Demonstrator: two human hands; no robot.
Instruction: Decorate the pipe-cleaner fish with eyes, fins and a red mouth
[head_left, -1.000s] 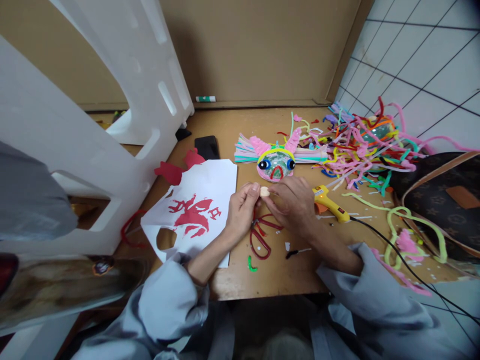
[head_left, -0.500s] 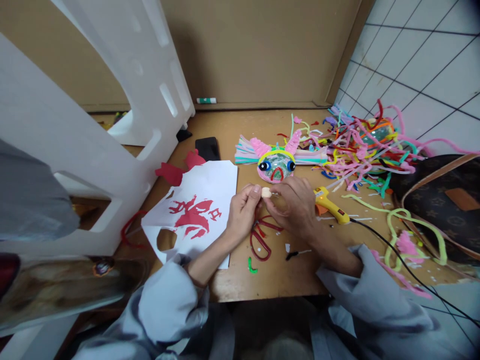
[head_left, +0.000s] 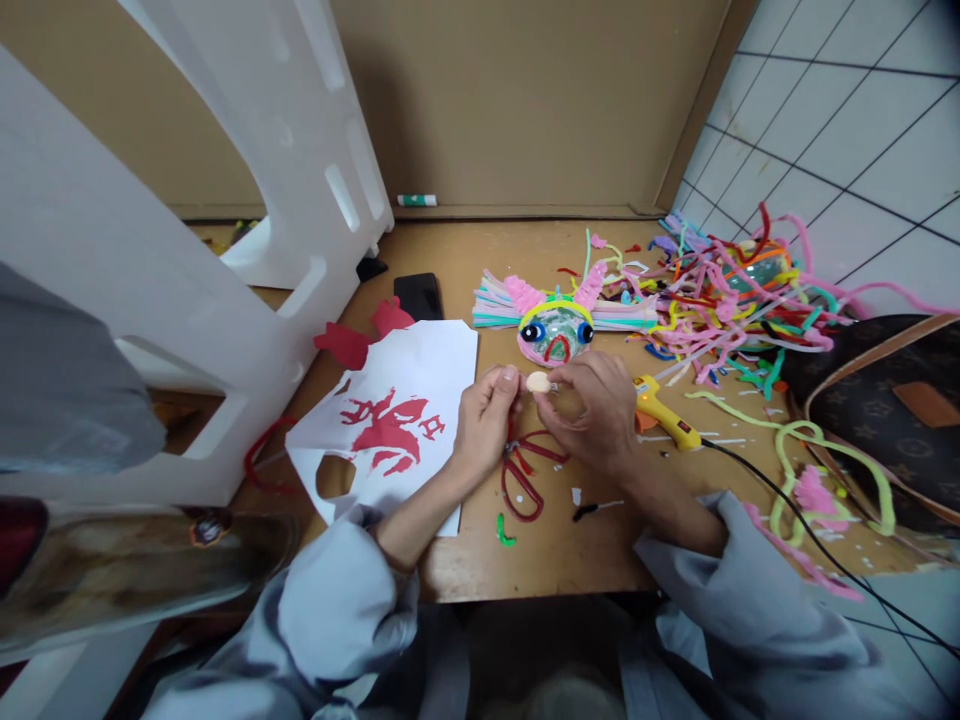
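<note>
My right hand (head_left: 596, 410) pinches a small, flat, cream-coloured piece (head_left: 538, 383) between thumb and fingertips. Closed, with the thumb up, my left hand (head_left: 487, 410) is right beside that piece; whether anything is inside its fingers is hidden. Below both hands lie red-handled scissors (head_left: 523, 490), their blades partly covered. Just beyond is a craft animal head (head_left: 556, 333) with blue eyes, pink ears and bundles of pastel pipe cleaners out to both sides. A yellow hot glue gun (head_left: 667, 415) rests to the right of my right hand.
White paper with red cut-out shapes (head_left: 442, 370) lies left, near red scraps (head_left: 345, 345) and a black phone (head_left: 418, 297). Tangled pipe cleaners (head_left: 735, 310) and a brown bag (head_left: 885, 400) crowd the right. A white plastic panel (head_left: 292, 200) stands at left. The glue gun's cord (head_left: 780, 490) trails right.
The cream piece has turned to show more of its broad face, and a small gap has opened between it and my left thumb. Both hands stay nearly in place.
</note>
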